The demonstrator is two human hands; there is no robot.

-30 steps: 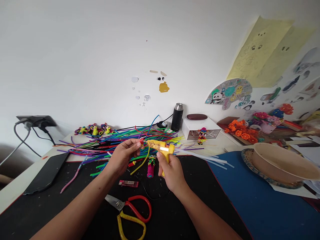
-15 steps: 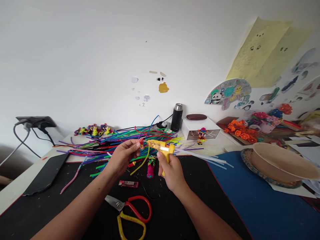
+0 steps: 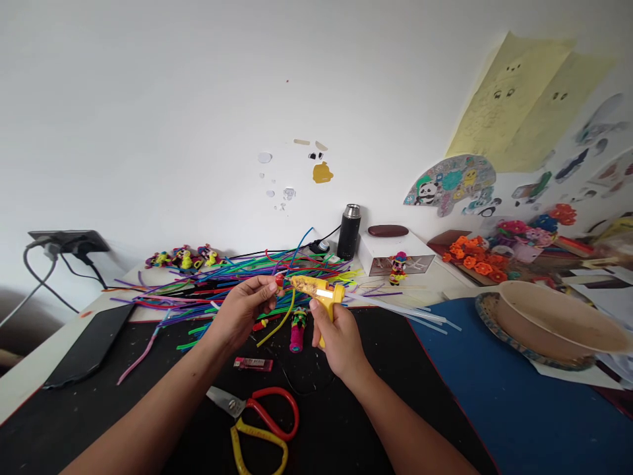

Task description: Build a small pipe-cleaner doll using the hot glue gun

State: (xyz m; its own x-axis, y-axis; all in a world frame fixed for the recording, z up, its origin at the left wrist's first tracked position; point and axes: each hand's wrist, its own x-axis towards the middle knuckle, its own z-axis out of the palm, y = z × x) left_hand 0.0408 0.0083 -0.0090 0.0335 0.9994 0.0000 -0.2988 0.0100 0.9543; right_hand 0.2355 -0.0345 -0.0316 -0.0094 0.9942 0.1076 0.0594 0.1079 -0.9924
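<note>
My left hand (image 3: 250,307) pinches a small red piece (image 3: 279,281) between thumb and fingertips. My right hand (image 3: 341,336) is wrapped round the handle of a yellow glue gun (image 3: 316,290), whose nozzle points left, close against the red piece. Whether nozzle and piece touch is too small to tell. From the back of the gun a clear glue stick (image 3: 380,305) sticks out to the right. Just below the gun, a magenta and green pipe-cleaner figure (image 3: 297,333) lies on the black mat, beside a bent yellow-green pipe cleaner (image 3: 279,326).
Scissors (image 3: 262,415) and a red lighter (image 3: 253,364) lie on the black mat (image 3: 395,396). Many coloured pipe cleaners (image 3: 198,290) spread behind my hands. A black flask (image 3: 349,232) and a white box (image 3: 370,257) stand at the wall; a large bowl (image 3: 554,323) is at right.
Both hands keep nearly the same pose, with the gun at the red piece. The whole view has shifted very slightly.
</note>
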